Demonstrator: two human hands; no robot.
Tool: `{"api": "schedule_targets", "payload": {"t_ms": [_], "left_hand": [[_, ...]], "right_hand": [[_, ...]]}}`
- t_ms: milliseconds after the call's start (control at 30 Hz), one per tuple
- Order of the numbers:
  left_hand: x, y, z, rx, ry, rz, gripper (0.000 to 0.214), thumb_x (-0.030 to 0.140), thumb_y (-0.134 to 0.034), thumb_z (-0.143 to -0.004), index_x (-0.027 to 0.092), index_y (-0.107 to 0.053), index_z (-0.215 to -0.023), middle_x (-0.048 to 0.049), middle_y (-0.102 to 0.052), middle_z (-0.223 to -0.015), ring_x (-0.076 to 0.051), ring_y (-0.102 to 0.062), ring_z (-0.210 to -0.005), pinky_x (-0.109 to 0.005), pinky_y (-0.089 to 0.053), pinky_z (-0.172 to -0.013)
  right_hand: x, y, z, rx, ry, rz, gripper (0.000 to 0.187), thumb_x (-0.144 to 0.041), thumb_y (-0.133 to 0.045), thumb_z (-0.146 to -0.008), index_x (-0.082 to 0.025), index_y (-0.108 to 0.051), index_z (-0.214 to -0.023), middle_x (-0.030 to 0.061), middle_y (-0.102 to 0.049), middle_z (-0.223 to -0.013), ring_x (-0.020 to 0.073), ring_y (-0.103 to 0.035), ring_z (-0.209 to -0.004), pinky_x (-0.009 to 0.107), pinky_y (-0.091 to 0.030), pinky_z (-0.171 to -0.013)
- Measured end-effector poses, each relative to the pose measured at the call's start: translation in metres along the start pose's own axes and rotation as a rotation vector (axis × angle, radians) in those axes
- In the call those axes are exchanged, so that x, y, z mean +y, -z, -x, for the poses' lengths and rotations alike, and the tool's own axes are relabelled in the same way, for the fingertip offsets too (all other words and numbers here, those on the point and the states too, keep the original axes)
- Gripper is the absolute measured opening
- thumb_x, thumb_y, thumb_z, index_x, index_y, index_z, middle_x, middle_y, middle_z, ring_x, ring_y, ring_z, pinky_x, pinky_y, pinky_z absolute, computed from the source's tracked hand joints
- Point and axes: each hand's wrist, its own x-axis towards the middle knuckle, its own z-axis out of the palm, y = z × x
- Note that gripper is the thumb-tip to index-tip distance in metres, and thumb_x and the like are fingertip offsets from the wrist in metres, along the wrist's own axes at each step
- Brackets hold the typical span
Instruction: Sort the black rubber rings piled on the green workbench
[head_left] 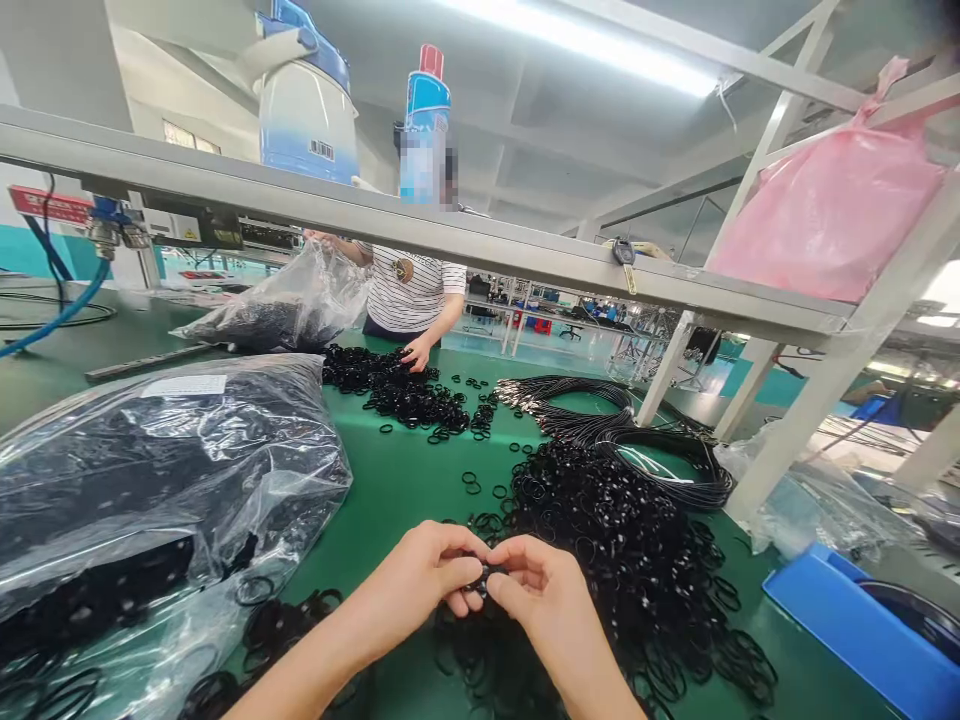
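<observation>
My left hand [427, 580] and my right hand [536, 590] meet at the bottom centre, fingers pinched together on a small black rubber ring [486, 575] held between them. Just beyond and to the right lies a large pile of black rubber rings [615, 540] on the green table [405, 480]. More loose rings [277, 630] lie under my forearms.
A big clear plastic bag of black parts [150, 480] fills the left. Coiled black cables [645, 450] lie at the right rear. A blue tray [855, 630] sits lower right. Across the table a person in a striped shirt [412, 290] handles another ring pile [397, 385] and bag [292, 305]. A metal shelf [450, 235] spans overhead.
</observation>
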Motion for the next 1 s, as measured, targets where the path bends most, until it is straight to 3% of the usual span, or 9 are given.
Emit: {"api": "schedule_targets", "payload": {"t_ms": [100,200,333,433,567,633,767,900,1000], "left_hand": [[-0.004,0.005,-0.004,0.069,-0.041,0.003,0.021,0.022,-0.054,-0.073,0.015,-0.068,-0.087,-0.0009,-0.066,-0.074,-0.016,-0.06,-0.07,-0.027,-0.047,-0.068],[0.002,0.008,-0.002,0.147,-0.044,-0.099,0.016,0.023,-0.057,-0.071,0.017,-0.068,-0.082,0.0019,-0.061,-0.07,-0.014,-0.052,-0.065,-0.023,-0.042,-0.06],[0.012,0.006,0.003,0.143,0.013,-0.146,0.022,0.037,-0.052,-0.079,0.018,-0.065,-0.082,0.0049,-0.049,-0.061,-0.012,-0.042,-0.055,-0.02,-0.033,-0.048],[0.014,0.005,0.004,0.177,0.042,-0.158,0.032,0.046,-0.046,-0.084,0.019,-0.062,-0.078,0.0054,-0.043,-0.061,-0.011,-0.036,-0.052,-0.019,-0.025,-0.042],[0.005,0.001,-0.001,0.164,0.087,-0.043,0.041,0.058,-0.05,-0.079,0.019,-0.057,-0.072,0.0095,-0.029,-0.053,-0.008,-0.026,-0.045,-0.017,-0.022,-0.038],[-0.001,-0.002,-0.004,0.12,0.068,0.111,0.041,0.059,-0.058,-0.074,0.018,-0.056,-0.073,0.0086,-0.037,-0.055,-0.008,-0.036,-0.046,-0.018,-0.033,-0.04],[-0.009,-0.009,-0.006,0.087,0.074,0.478,0.039,0.046,-0.075,-0.066,0.015,-0.06,-0.083,-0.0029,-0.062,-0.082,-0.014,-0.059,-0.073,-0.02,-0.045,-0.056],[-0.014,-0.01,-0.009,0.132,0.109,0.546,0.039,0.04,-0.079,-0.062,0.014,-0.064,-0.086,0.0019,-0.059,-0.069,-0.006,-0.05,-0.056,-0.013,-0.032,-0.043],[-0.016,-0.008,-0.012,0.109,0.107,0.399,0.046,0.055,-0.069,-0.066,0.014,-0.063,-0.086,0.0052,-0.054,-0.058,-0.001,-0.033,-0.034,-0.015,-0.014,-0.033]], "right_hand": [[0.002,0.005,-0.003,0.028,0.009,-0.01,0.018,-0.012,-0.057,-0.069,-0.016,-0.067,-0.083,0.0034,-0.069,-0.084,0.0182,-0.063,-0.081,0.028,-0.047,-0.075],[0.005,0.008,-0.007,0.058,0.005,-0.027,0.017,-0.014,-0.061,-0.066,-0.016,-0.068,-0.082,0.003,-0.068,-0.081,0.0176,-0.061,-0.08,0.027,-0.046,-0.074],[0.009,0.011,-0.01,0.11,-0.007,-0.03,0.015,-0.02,-0.068,-0.065,-0.015,-0.067,-0.079,0.0007,-0.062,-0.07,0.0132,-0.055,-0.065,0.024,-0.043,-0.061],[0.009,0.014,-0.011,0.129,-0.023,-0.009,0.016,-0.025,-0.065,-0.07,-0.013,-0.067,-0.081,-0.0016,-0.056,-0.064,0.0068,-0.044,-0.046,0.02,-0.033,-0.045],[0.012,0.018,-0.012,0.086,-0.031,0.016,0.022,-0.028,-0.059,-0.075,-0.012,-0.067,-0.087,0.0023,-0.062,-0.069,0.0036,-0.038,-0.036,0.02,-0.025,-0.039],[0.015,0.02,-0.013,0.055,-0.032,-0.012,0.024,-0.026,-0.057,-0.075,-0.012,-0.066,-0.092,0.0063,-0.067,-0.077,0.0048,-0.042,-0.04,0.02,-0.03,-0.042],[0.017,0.02,-0.013,0.019,-0.079,-0.104,0.032,-0.025,-0.06,-0.071,-0.013,-0.064,-0.1,0.0093,-0.068,-0.088,0.0061,-0.047,-0.046,0.02,-0.037,-0.045],[0.01,0.017,-0.013,0.075,-0.169,-0.056,0.03,-0.027,-0.061,-0.067,-0.012,-0.067,-0.092,0.0078,-0.068,-0.082,0.0066,-0.045,-0.044,0.016,-0.028,-0.034],[0.008,0.015,-0.013,0.101,-0.155,-0.019,0.025,-0.027,-0.063,-0.064,-0.011,-0.068,-0.083,0.0056,-0.066,-0.073,0.0032,-0.035,-0.036,0.016,-0.018,-0.029]]}}
